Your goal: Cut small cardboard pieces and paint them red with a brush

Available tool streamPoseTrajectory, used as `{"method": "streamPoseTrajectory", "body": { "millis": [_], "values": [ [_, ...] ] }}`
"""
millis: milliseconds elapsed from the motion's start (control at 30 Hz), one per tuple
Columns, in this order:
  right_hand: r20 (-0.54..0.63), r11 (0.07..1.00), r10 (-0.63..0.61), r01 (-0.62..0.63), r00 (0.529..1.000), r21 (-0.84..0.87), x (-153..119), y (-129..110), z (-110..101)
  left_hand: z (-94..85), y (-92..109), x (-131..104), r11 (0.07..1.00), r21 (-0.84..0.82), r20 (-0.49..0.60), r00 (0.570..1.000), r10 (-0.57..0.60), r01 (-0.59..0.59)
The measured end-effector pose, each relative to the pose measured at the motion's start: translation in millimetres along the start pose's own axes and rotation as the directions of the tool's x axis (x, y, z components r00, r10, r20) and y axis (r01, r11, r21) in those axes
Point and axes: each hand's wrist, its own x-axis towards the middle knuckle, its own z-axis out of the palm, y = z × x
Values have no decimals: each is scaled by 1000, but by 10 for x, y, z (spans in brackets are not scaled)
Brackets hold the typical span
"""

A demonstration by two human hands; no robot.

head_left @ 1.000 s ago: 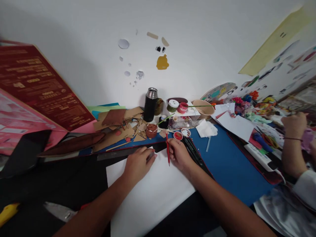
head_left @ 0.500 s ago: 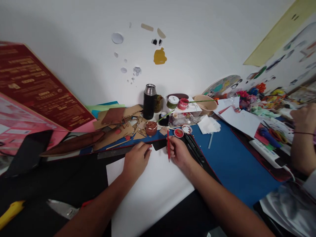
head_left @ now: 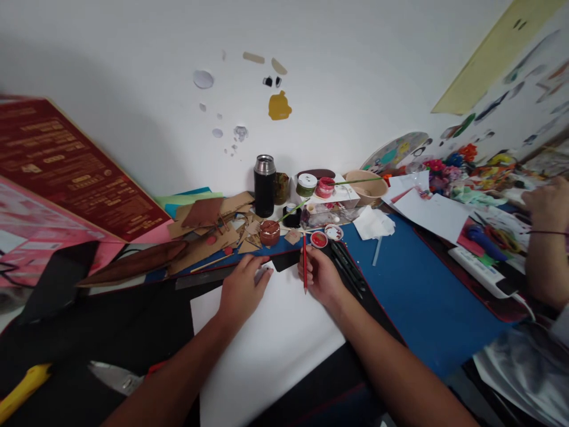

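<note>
A red pencil (head_left: 305, 264) is held in my right hand (head_left: 323, 274), tip down, above the upper right part of a sheet of white paper (head_left: 267, 344). The fingers are curled around its middle. My left hand (head_left: 243, 286) lies near the paper's upper left corner, thumb and fingers apart, with nothing in its grasp that I can see. The sheet lies at a slant on a black mat (head_left: 146, 320). Several dark pens (head_left: 347, 267) rest just right of my right hand.
Behind the paper stand a black flask (head_left: 265, 188), paint jars (head_left: 306, 184) and cardboard scraps (head_left: 231, 237). Scissors (head_left: 118, 378) and a yellow-handled tool (head_left: 26, 388) lie at the lower left. A power strip (head_left: 480, 274) sits at right, near another person's arm (head_left: 549, 249).
My left thumb has parted from the fingers. The pencil stays in my right hand, nearly where it was. The view has shifted slightly.
</note>
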Motion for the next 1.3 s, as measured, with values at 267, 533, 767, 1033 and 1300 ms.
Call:
{"method": "streamPoseTrajectory", "body": {
  "millis": [267, 533, 767, 1033, 1300],
  "values": [
    [16, 995, -82, 83, 997, -63, -66, 77, 40, -54, 83, -50, 934, -170, -26, 949, 314, -313],
    [114, 984, -57, 75, 992, -160, -124, 115, 57, -74, 233, -100, 901, -241, 108, 913, 394, -361],
    [191, 973, -34, 76, 981, -216, -150, 127, 28, -83, 209, -55, 925, -203, 57, 939, 339, -321],
    [231, 928, -26, 109, 973, -356, -162, 190, 17, -69, 96, -11, 887, -101, -4, 892, 452, -450],
    [-21, 997, -46, 45, 999, -60, -103, 19, 26, -194, -234, 181, 966, -77, -162, 959, 232, -247]
  ]
}}
